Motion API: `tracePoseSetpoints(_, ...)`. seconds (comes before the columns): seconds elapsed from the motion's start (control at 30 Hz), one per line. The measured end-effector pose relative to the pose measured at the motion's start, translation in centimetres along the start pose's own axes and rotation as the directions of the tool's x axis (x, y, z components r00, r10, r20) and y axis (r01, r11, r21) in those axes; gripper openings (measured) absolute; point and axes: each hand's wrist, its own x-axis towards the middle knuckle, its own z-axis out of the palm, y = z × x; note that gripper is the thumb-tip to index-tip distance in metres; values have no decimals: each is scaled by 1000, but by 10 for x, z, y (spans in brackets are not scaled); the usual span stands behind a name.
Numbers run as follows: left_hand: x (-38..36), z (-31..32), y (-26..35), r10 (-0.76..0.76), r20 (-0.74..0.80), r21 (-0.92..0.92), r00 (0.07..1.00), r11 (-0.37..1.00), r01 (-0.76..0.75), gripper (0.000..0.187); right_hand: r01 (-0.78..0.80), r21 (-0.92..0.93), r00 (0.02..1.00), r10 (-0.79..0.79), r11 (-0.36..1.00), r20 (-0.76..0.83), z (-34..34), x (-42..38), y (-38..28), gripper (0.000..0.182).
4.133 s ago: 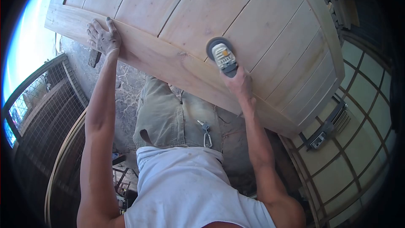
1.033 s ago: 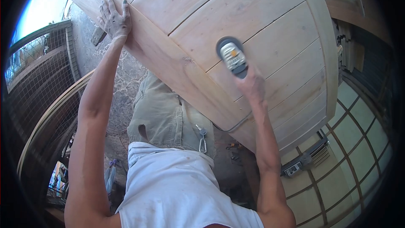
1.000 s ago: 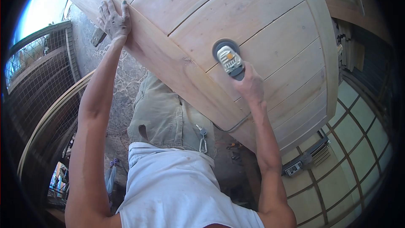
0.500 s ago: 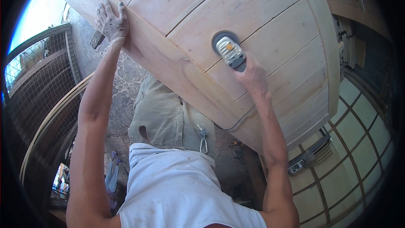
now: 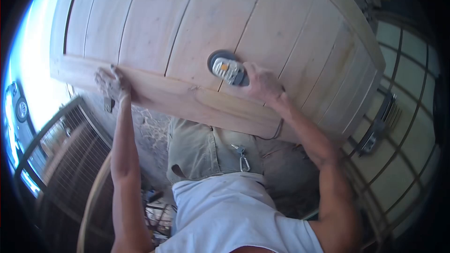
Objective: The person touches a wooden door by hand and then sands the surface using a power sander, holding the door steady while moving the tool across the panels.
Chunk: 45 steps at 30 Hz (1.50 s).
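A large panelled wooden door with long grooves between its boards lies across the view in front of my body. Spread fingers of my left hand rest flat on its near border plank, toward the left end. My right hand is wrapped around the body of an angle grinder with a metal head and an orange button. Its round dark disc lies against the boards near the border plank; the disc's underside is hidden. A dark cord hangs at the door's near edge, below my right forearm.
A mesh-panelled frame stands at the left, with a car beyond it. To the right are pale panels with a dark grid and a metal-and-dark object. Keys on a carabiner hang from my trousers.
My view has turned, so the door now lies more level. The grinder in my right hand has come closer to the border plank. My left hand stays on the plank.
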Motion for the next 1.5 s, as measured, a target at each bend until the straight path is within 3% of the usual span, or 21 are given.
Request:
tracePoseSetpoints(0.1,-4,-6,7,1,7,2,1000,1000,-1,94,-130,-20,991,130,991,-13,-5,11,35,63)
tracePoseSetpoints(0.17,-5,-10,13,21,-1,-3,1000,1000,-21,93,-266,-7,958,263,964,-114,-29,25,44,60)
tracePoseSetpoints(0.27,-8,-11,10,34,-17,0,999,999,-34,93,-361,138,912,380,923,-157,-46,45,57,61)
tracePoseSetpoints(0.37,-4,-8,4,41,4,7,999,999,-41,94,-310,90,945,318,946,-81,-32,25,44,60)
tracePoseSetpoints(0.47,-8,-13,11,20,29,-6,999,1000,-20,94,-169,87,977,179,982,-119,7,-19,29,53)
tracePoseSetpoints(0.57,-6,-10,8,22,17,-14,1000,1000,-22,93,-166,104,984,171,981,-45,18,-43,30,53)
tracePoseSetpoints(0.67,-6,-5,6,25,15,-8,1000,1000,-25,94,-286,92,956,290,954,-35,2,-35,34,53)
tracePoseSetpoints(0.77,-5,-8,7,23,16,-12,1000,1000,-23,94,-268,145,942,291,952,-165,-1,-20,42,51)
tracePoseSetpoints(0.87,-4,-7,6,23,21,-17,1000,1000,-23,95,-256,106,957,267,961,-114,1,-21,34,51)
tracePoseSetpoints(0.97,-4,-7,4,25,20,-16,999,1000,-24,96,-124,47,991,127,991,-50,7,-28,36,54)
tracePoseSetpoints(1.2,-3,0,-1,35,16,-47,999,998,-34,98,-398,125,888,416,909,-196,-31,9,53,53)
tracePoseSetpoints(1.3,-3,-2,2,22,2,-63,1000,998,-22,98,-367,77,922,373,927,-100,-16,-3,48,54)
tracePoseSetpoints(1.5,1,6,-6,23,-21,-33,1000,999,-23,96,-105,69,991,109,992,-70,31,-53,18,55)
